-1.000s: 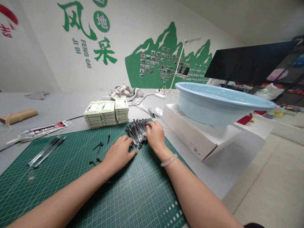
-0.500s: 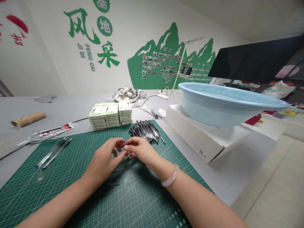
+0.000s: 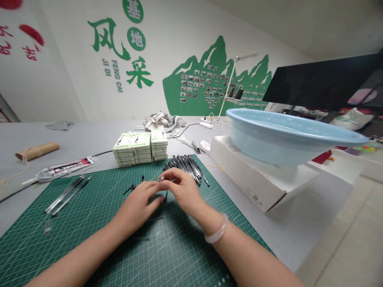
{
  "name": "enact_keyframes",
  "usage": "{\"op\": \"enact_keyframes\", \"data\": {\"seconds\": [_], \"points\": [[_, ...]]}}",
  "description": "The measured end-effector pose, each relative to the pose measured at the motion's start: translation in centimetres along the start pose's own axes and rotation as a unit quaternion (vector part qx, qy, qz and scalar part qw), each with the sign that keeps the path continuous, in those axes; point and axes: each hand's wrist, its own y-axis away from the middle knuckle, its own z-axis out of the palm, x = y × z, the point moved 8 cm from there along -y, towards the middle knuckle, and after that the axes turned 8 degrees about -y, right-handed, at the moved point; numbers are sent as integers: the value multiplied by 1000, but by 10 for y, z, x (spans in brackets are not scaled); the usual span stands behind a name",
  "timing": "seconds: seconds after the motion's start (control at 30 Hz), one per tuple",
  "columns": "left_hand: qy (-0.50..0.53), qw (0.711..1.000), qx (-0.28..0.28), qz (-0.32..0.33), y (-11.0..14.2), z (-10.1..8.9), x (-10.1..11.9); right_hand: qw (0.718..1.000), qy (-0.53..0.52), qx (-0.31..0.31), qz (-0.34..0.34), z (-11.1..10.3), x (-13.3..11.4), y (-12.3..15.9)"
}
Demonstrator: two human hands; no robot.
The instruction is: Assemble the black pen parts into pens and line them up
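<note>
My two hands meet over the green cutting mat (image 3: 89,235). My right hand (image 3: 183,190) pinches a thin clear pen by its end, fingers closed on it. My left hand (image 3: 138,205) touches the same pen with its fingertips curled around it. Just behind the hands lies a heap of black pens (image 3: 187,165). A few small black pen caps (image 3: 131,187) lie on the mat to the left of my fingers. A pale bangle sits on my right wrist.
Several clear pens (image 3: 67,190) lie at the mat's left. Stacked white-green boxes (image 3: 140,143) stand behind the mat. A glue tube (image 3: 64,167) and a cardboard roll (image 3: 37,150) lie left. A blue basin (image 3: 287,135) rests on a white box (image 3: 254,175) at right.
My right hand left the pen heap with one pen and came back toward me. Both hands joined on it, then shifted slightly down and apart.
</note>
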Motion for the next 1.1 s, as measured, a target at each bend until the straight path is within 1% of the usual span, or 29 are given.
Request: {"op": "enact_keyframes", "data": {"seconds": [0.1, 0.17, 0.23, 0.37, 0.57, 0.73, 0.83, 0.9, 0.93, 0.97, 1.03, 1.1], "points": [[-26, 997, -36, 69, 4, 19, 10, 1000, 15, -4, -11, 2, -4, 1], [-33, 995, -53, 83, 6, 27, 9, 1000, 15, -2, -12, 1, -4, 0], [-36, 995, -60, 77, 7, 29, 4, 1000, 10, 0, -9, 1, -2, 0], [-37, 996, -55, 65, 6, 23, -1, 1000, -20, -3, 9, 2, 4, -1], [-25, 998, -38, 44, 6, 12, -5, 995, -84, -18, 52, 8, 5, 1], [-7, 1000, -26, -7, 3, 6, -23, 991, -118, -28, 58, 10, 4, 1], [47, 996, -23, -66, 0, 2, -35, 990, -122, -33, 63, 11, 7, 1], [140, 981, -36, -130, -1, 1, -42, 989, -125, -33, 70, 11, 9, 1], [203, 965, -41, -161, -1, 2, -44, 989, -128, -32, 73, 11, 11, 1], [270, 943, -41, -190, 0, 2, -45, 988, -129, -31, 75, 11, 12, 1], [395, 888, -23, -234, 1, -1, -44, 988, -129, -24, 79, 10, 14, 1], [477, 838, 8, -264, 2, -5, -43, 989, -126, -11, 78, 8, 14, 1]]}}
